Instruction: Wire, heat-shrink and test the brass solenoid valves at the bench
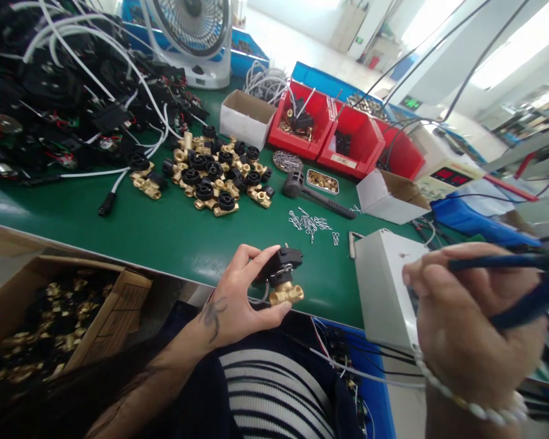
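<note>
My left hand (238, 299) pinches a brass valve with a black cap (283, 277) near the front edge of the green table (165, 231). My right hand (471, 329) is raised at the right, fingers wrapped round the blue handles of a pliers-like tool (516, 286); its tip runs out of view. A white box (384, 286) sits between the two hands. A heap of similar brass valves with black caps (210, 174) lies further back on the table.
Small metal clips (308, 222) are scattered mid-table beside a black mallet (315, 192). Red bins (343, 134), white cartons (244, 116), a fan (194, 36) and black wired parts (50, 79) line the back. A cardboard box of finished valves (50, 317) stands at the lower left.
</note>
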Motion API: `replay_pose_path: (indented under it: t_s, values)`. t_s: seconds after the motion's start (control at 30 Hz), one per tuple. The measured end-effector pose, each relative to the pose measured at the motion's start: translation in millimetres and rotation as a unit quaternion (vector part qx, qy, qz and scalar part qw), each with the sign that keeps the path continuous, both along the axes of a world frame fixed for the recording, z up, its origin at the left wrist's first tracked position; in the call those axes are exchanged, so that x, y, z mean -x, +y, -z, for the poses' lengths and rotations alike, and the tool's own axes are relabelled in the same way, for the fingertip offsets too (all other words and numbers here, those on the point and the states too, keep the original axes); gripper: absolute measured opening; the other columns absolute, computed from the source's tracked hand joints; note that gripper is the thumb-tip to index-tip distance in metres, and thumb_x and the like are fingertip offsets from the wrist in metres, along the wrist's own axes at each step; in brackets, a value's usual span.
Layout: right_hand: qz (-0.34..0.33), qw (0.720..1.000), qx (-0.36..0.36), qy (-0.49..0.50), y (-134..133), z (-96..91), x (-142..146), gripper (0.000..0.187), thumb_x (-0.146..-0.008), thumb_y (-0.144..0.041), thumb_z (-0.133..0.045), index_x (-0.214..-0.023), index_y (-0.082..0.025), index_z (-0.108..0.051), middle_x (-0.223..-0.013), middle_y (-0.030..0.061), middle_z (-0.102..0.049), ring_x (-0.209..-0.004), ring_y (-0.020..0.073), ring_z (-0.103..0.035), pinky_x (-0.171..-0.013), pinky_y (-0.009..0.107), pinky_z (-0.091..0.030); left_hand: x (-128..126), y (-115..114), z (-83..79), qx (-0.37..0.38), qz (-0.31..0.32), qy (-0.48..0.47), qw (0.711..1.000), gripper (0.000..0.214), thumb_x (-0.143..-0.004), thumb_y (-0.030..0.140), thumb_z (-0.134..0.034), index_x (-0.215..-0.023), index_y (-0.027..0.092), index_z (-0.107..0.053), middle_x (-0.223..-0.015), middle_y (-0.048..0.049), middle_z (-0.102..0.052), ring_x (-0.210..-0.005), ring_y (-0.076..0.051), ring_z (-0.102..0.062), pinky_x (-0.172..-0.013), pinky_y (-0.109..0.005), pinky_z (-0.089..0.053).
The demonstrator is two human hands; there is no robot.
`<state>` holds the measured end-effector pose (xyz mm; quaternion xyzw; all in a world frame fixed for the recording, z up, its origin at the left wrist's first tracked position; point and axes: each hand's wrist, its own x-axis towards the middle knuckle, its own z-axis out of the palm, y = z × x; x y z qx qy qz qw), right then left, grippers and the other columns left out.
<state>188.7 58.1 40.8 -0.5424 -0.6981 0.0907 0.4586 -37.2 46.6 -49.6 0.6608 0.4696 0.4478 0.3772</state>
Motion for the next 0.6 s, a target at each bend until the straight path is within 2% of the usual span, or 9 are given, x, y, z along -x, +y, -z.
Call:
replay_pose_path:
  t_s: [0.07, 0.13, 0.23, 0.3, 0.37, 0.43, 0.5, 0.53, 0.6]
  values:
    - [0.007, 0.999, -0.023, 0.023, 1.0, 1.1, 2.7, 0.018, -0.095, -0.022, -0.05, -0.112, -0.028, -0.053, -0.081, 0.001, -0.047, -0.067, 0.0167, -0.051, -0.063, 0.031, -0.047, -0.2, 0.2, 0.2, -0.001, 0.001, 0.005, 1.0, 0.072, -0.073, 0.029, -0.073, -0.139, 0.024, -0.046, -0.113, -0.0056, -0.05, -0.105, -0.021, -0.055, -0.093, -0.041, -0.056]
    - [-0.054, 0.995, 0.054, -0.067, 3.9, 2.5, 3.0, 0.02, -0.091, -0.025, -0.054, -0.11, -0.026, -0.057, -0.079, 0.0007, -0.052, -0.062, 0.0166, -0.052, -0.055, 0.03, -0.046, 0.0, 0.3, 0.6, 0.002, 0.003, 0.012, 1.0, 0.073, -0.072, 0.03, -0.073, -0.139, 0.024, -0.046, -0.114, -0.0057, -0.05, -0.105, -0.021, -0.055, -0.095, -0.042, -0.055]
    - [-0.132, 0.96, 0.154, -0.194, 7.5, -1.8, -1.6, 0.017, -0.087, -0.024, -0.056, -0.102, -0.024, -0.064, -0.076, 0.0017, -0.059, -0.061, 0.0176, -0.056, -0.054, 0.03, -0.047, 0.5, 0.0, 0.8, 0.008, 0.005, 0.015, 1.0, 0.073, -0.072, 0.031, -0.074, -0.139, 0.024, -0.046, -0.114, -0.0056, -0.05, -0.105, -0.021, -0.055, -0.095, -0.042, -0.055]
    - [-0.077, 0.981, 0.106, -0.143, 6.8, -6.1, -3.6, 0.016, -0.088, -0.023, -0.058, -0.103, -0.025, -0.063, -0.082, 0.0016, -0.06, -0.068, 0.0179, -0.058, -0.061, 0.031, -0.049, 0.4, -0.4, 0.4, 0.01, 0.009, 0.014, 1.0, 0.072, -0.073, 0.031, -0.073, -0.139, 0.024, -0.046, -0.115, -0.0058, -0.05, -0.107, -0.021, -0.055, -0.095, -0.041, -0.055]
    - [0.013, 1.0, 0.002, 0.004, 4.1, -6.3, -2.0, 0.016, -0.089, -0.023, -0.061, -0.105, -0.028, -0.06, -0.082, -0.0002, -0.057, -0.067, 0.0164, -0.057, -0.064, 0.032, -0.048, 0.0, -0.8, -0.4, 0.006, 0.009, 0.017, 1.0, 0.072, -0.073, 0.03, -0.073, -0.139, 0.022, -0.046, -0.115, -0.0062, -0.049, -0.107, -0.021, -0.055, -0.095, -0.041, -0.054]
    - [0.024, 0.999, -0.021, 0.037, 1.7, -2.0, 1.7, 0.013, -0.089, -0.022, -0.061, -0.1, -0.027, -0.058, -0.079, -0.0015, -0.055, -0.062, 0.0151, -0.054, -0.061, 0.031, -0.048, -0.6, -1.2, -1.1, -0.004, 0.005, 0.025, 1.0, 0.072, -0.073, 0.03, -0.073, -0.139, 0.02, -0.047, -0.115, -0.0065, -0.05, -0.106, -0.021, -0.055, -0.096, -0.041, -0.054]
    - [-0.064, 0.99, 0.078, -0.096, 1.3, 2.9, 3.2, 0.011, -0.085, -0.019, -0.059, -0.094, -0.024, -0.06, -0.077, -0.0007, -0.059, -0.059, 0.0155, -0.056, -0.056, 0.03, -0.048, -1.2, -1.4, -1.5, -0.007, 0.006, 0.035, 0.999, 0.072, -0.072, 0.03, -0.073, -0.139, 0.02, -0.047, -0.115, -0.0066, -0.05, -0.105, -0.021, -0.055, -0.096, -0.041, -0.054]
    - [-0.114, 0.969, 0.135, -0.172, 1.9, 4.2, 2.4, 0.01, -0.083, -0.018, -0.058, -0.091, -0.023, -0.061, -0.077, 0.0003, -0.061, -0.06, 0.0159, -0.057, -0.055, 0.029, -0.048, -1.4, -1.4, -1.4, -0.007, 0.006, 0.037, 0.999, 0.072, -0.072, 0.03, -0.072, -0.139, 0.02, -0.046, -0.115, -0.0066, -0.05, -0.105, -0.021, -0.055, -0.095, -0.041, -0.054]
    - [-0.148, 0.945, 0.179, -0.229, 3.3, 3.5, -1.7, 0.013, -0.083, -0.018, -0.057, -0.094, -0.022, -0.063, -0.078, 0.0017, -0.064, -0.064, 0.0171, -0.06, -0.057, 0.03, -0.049, -1.7, -1.3, -1.1, -0.003, 0.009, 0.039, 0.999, 0.072, -0.072, 0.031, -0.072, -0.139, 0.023, -0.046, -0.115, -0.0064, -0.05, -0.106, -0.022, -0.056, -0.094, -0.042, -0.054]
